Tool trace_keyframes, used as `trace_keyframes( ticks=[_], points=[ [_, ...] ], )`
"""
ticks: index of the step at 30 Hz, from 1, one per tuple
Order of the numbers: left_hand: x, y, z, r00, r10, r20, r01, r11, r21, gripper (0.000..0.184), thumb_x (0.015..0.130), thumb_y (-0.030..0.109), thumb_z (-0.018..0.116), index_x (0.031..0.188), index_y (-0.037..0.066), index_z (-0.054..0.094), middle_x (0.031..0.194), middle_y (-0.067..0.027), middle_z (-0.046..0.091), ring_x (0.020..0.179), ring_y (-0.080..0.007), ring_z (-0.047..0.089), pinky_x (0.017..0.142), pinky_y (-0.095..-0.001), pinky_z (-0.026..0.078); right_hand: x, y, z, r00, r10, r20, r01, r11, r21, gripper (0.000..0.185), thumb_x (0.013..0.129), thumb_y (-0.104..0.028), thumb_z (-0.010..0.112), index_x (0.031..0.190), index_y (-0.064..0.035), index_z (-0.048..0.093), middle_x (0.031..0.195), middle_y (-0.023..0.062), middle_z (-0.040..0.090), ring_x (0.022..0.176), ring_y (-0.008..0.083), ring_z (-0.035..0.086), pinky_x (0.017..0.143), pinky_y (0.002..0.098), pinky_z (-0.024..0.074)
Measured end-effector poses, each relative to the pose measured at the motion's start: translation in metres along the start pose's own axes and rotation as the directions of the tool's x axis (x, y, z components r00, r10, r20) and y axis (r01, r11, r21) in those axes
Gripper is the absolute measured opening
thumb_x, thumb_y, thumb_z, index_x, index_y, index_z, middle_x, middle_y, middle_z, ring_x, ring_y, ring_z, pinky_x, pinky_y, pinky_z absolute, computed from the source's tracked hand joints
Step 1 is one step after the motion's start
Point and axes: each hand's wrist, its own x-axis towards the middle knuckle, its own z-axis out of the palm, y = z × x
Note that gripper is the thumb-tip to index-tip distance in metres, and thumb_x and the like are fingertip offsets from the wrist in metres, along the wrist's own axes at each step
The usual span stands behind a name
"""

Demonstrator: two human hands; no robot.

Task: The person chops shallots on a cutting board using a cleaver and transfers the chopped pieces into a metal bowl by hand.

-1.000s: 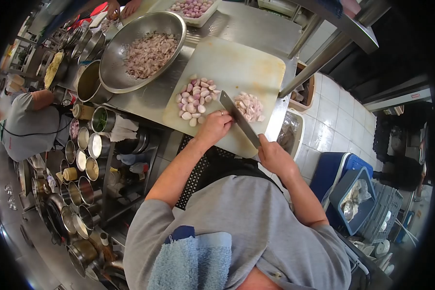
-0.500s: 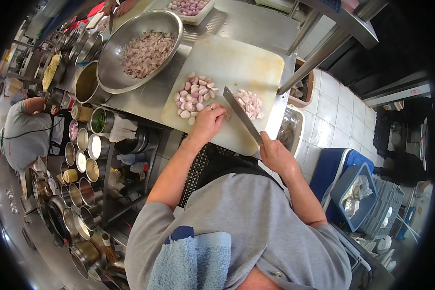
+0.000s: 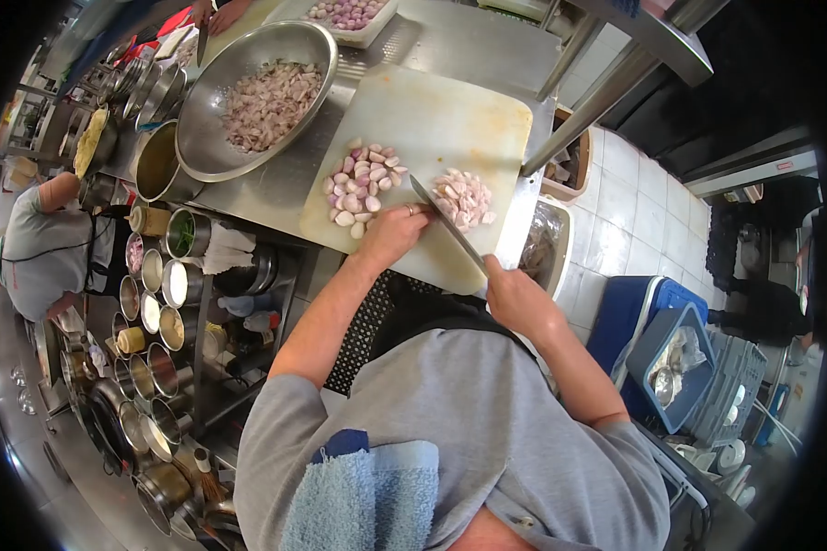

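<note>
My right hand [image 3: 516,292] is closed round the handle of a cleaver [image 3: 448,223], whose blade slants across the pale cutting board [image 3: 413,101]. Left of the blade, my left hand [image 3: 398,231] has its fingers bent together at the board's near part; whatever they hold is too small to make out. Peeled shallot pieces [image 3: 364,184] lie in a pile just beyond my left hand. On the blade's right is a heap of sliced shallots [image 3: 464,198].
A big steel bowl [image 3: 193,138] of chopped shallots stands left of the board, with a white tray [image 3: 363,39] of shallots behind it. A co-worker [image 3: 50,243] stands far left near several pots. Another person's hands hold a knife at the top left. A metal post [image 3: 597,110] rises at the right.
The cleaver first moved away from my left fingers, then came back against them. The view has shifted slightly, moving the board and bowl a little left in the picture.
</note>
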Motion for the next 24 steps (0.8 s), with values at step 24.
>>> trace_keyframes(
  ticks=[24],
  points=[
    [-0.002,-0.001,0.005,0.995,0.032,-0.090,-0.035,0.999,-0.039,0.016,0.081,0.000,0.068,0.096,0.004,0.071,0.099,-0.0094,0.072,0.089,-0.0285,0.069,0.078,-0.0366,0.057,-0.008,-0.007,-0.010,1.000,-0.010,-0.025,0.011,0.998,0.055,0.019,0.092,-0.005,0.050,0.105,0.0052,0.042,0.071,0.0323,0.062,0.072,0.0499,0.063,0.069,0.0585,0.0484]
  ],
)
